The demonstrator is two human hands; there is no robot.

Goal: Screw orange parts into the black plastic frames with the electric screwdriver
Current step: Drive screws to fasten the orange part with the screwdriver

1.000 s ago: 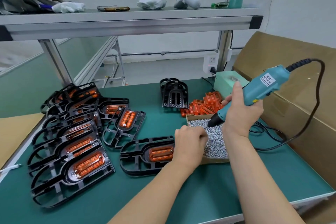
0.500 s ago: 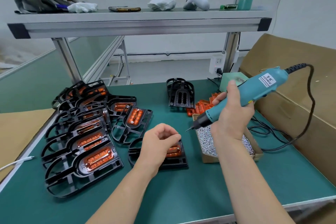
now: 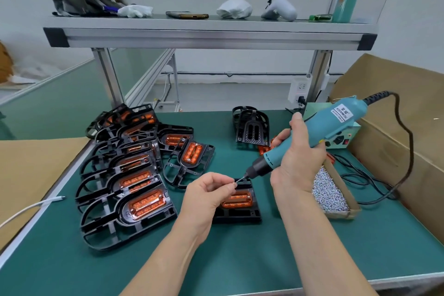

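Screwdriver (image 3: 331, 125), gripped by the right hand (image 3: 298, 163), slanted down-left above the black frame (image 3: 240, 216), tip meeting a small screw (image 3: 234, 183) pinched by the left hand (image 3: 206, 197).

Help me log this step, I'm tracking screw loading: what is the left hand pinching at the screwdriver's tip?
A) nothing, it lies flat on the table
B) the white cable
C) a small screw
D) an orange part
C: the left hand pinches a small silvery screw right at the bit of the screwdriver, which the right hand grips.
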